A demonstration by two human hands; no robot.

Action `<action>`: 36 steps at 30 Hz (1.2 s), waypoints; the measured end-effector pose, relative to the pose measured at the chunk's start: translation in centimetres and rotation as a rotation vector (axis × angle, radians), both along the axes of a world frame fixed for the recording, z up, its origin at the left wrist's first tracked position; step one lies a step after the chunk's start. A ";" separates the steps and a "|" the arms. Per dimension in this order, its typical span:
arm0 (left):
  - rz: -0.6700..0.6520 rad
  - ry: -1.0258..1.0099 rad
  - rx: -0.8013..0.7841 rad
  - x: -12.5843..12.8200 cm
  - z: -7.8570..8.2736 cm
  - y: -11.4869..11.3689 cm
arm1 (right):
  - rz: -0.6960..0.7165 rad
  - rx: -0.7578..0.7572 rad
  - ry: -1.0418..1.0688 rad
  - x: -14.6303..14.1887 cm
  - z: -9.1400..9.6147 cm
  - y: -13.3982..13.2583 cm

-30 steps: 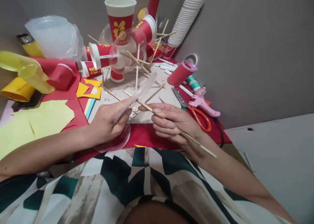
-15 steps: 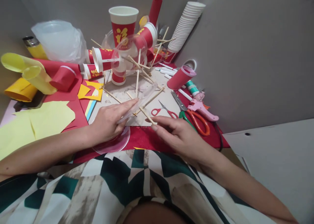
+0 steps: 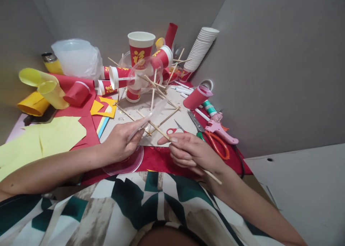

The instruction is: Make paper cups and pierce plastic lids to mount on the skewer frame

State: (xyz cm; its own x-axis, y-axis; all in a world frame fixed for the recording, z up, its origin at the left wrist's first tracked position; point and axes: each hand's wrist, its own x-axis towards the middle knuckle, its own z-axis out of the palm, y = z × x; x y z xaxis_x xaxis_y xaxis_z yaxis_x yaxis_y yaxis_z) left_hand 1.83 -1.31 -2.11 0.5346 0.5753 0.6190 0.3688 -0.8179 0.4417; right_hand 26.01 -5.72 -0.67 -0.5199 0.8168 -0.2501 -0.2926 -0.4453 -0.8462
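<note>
A clear plastic lid point(image 3: 147, 119) is gripped at its edge by my left hand point(image 3: 121, 140), tilted so that it shows nearly edge-on. My right hand point(image 3: 192, 151) is closed on a thin wooden stick point(image 3: 160, 130). One end of the stick meets the lid's face; the other sticks out behind the hand past the wrist. Another clear round lid point(image 3: 138, 159) lies under my left hand at the table's front. Just beyond both hands, a frame of joined sticks point(image 3: 169, 116) rests on a grey board point(image 3: 126, 113).
Behind stand red paper cups point(image 3: 140, 52) joined with clear lids and sticks. At right are small red-handled scissors point(image 3: 172, 130), larger orange-and-green-handled scissors point(image 3: 218, 145), a pink glue gun point(image 3: 222, 131) and leaning white cups point(image 3: 202, 48). Coloured paper point(image 3: 61, 134) covers the left.
My right hand has turned and now shows the stick's rear end beyond the wrist. The stick's front end has moved left against the lid. The camera view has tilted up slightly.
</note>
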 end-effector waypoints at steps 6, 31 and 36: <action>0.014 -0.006 -0.037 0.2 0.6 -0.3 | 0.043 -0.114 0.149 -0.1 0.3 0.5; -0.013 0.027 0.047 0.2 -0.5 0.3 | -0.069 0.780 -0.804 -1.6 -0.3 -0.2; -0.016 0.018 0.092 0.1 -0.7 0.4 | -0.100 0.780 -0.656 -1.9 -0.4 -0.2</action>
